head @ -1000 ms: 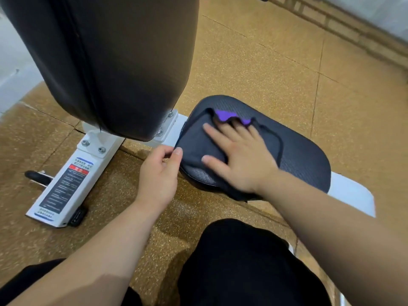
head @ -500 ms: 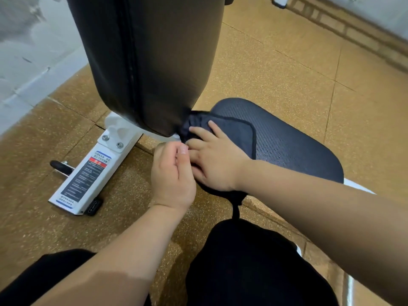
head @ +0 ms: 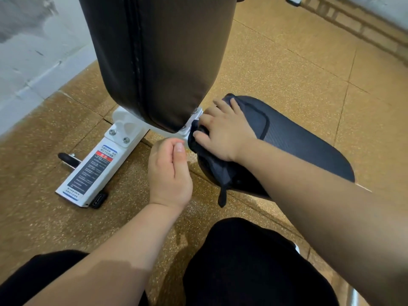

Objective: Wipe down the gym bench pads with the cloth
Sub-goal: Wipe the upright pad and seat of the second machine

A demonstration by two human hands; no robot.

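Observation:
A dark cloth [head: 254,117] lies over the near end of the black seat pad [head: 309,146], bunched at the pad's left edge with one corner hanging down. My right hand [head: 223,131] presses flat on the cloth at that edge, fingers spread toward the white frame. My left hand [head: 170,171] hovers just left of the pad with fingers curled in and nothing visible in it. The large black back pad [head: 159,58] stands tilted up, its lower end close above my right fingers.
The white bench frame [head: 99,164] with a warning label and bolts lies on the speckled tan floor at left, a black knob beside it. A grey wall runs along the far left. My black-clothed knees fill the bottom.
My right hand has slid the cloth left across the seat pad to its edge by the frame. My left hand has drawn off the pad and curled shut.

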